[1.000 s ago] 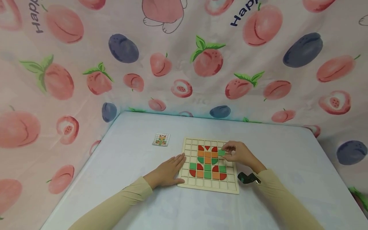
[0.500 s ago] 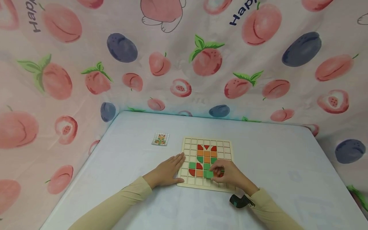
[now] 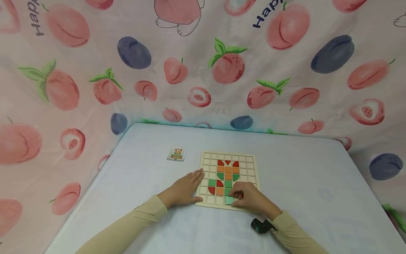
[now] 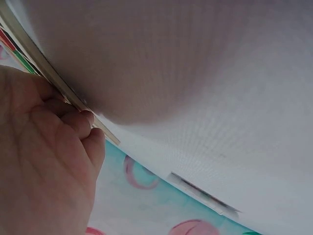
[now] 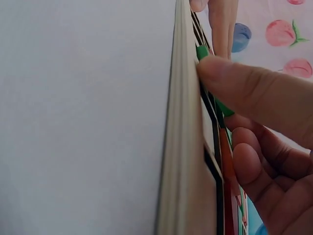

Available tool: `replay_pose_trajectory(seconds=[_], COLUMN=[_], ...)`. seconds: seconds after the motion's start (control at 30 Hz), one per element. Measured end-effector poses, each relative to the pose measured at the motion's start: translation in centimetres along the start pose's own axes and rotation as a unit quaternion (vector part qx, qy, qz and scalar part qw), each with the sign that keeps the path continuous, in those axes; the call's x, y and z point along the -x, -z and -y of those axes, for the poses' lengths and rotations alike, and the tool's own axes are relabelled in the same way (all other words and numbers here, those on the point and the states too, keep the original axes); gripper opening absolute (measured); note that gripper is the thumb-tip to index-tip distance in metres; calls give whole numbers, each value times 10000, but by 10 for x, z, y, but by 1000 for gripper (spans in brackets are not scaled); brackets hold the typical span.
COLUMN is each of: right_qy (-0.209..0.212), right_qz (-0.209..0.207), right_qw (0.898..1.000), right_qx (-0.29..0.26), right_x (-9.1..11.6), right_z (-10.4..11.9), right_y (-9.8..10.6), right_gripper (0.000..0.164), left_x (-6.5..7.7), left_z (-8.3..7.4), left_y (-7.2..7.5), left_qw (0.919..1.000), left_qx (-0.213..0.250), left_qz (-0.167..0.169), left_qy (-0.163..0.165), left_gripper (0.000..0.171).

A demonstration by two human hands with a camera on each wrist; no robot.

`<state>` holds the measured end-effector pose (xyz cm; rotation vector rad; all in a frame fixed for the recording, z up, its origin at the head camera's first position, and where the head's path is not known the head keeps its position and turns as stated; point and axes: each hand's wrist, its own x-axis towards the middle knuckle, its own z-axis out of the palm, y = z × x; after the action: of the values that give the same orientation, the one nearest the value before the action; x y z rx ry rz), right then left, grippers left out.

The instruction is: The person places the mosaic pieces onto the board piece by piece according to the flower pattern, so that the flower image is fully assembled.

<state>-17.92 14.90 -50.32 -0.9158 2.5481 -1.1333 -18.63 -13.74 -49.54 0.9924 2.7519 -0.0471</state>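
Note:
A wooden grid board (image 3: pixel 250 165) lies on the table, with red, orange and green pieces forming a flower-like pattern. My left hand (image 3: pixel 184 188) rests on its left edge, fingers straight; the left wrist view shows that hand (image 4: pixel 49 147) at the board's edge (image 4: pixel 44 63). At the lower middle of the board, my right hand (image 3: pixel 250 197) pinches a green square tile (image 3: pixel 229 200) over the bottom row, between thumb and fingers. In the right wrist view the thumb (image 5: pixel 220 71) presses by the green tile (image 5: pixel 201 51). Pieces on the lower right are hidden under this hand.
A small pattern card (image 3: pixel 177 153) with a matching flower picture lies to the upper left of the board. A black device (image 3: pixel 260 225) is on the right wrist. Fruit-print cloth (image 3: pixel 203 70) hangs behind the white table (image 3: pixel 317 176).
My right hand has come from the board's upper right down to its lower middle, carrying the green tile to the bottom row. The left hand has stayed on the left edge.

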Motion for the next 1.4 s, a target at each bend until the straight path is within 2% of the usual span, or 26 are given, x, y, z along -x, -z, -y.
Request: replay_pose_trajectory(seconds=[0.23,0.47,0.77,0.97,1.4], right_qy=[73,-186,-145,-170,-120], right_qz=[-28,72,226,306,248], right_qw=[10000,9997,9996,9990,9993], right_qx=[50,141,68,295,259], right_x=[0,-1,0,-1,-1], right_z=[5,7,5,8,9], right_y=[-2,0,0,0,1], right_gripper=[22,23,18,15,17], left_x=[1,0,1,2,1], left_z=[0,0,0,0,0], left_y=[0,-1,0,1,1], left_qw=[10000,10000,10000,10000,10000], left_qx=[-1,10,35,-2,29], left_qz=[-5,-22,4,10,3], left_qy=[-14,-18,19,-15,-37], left_gripper=[89,89,89,89,89])
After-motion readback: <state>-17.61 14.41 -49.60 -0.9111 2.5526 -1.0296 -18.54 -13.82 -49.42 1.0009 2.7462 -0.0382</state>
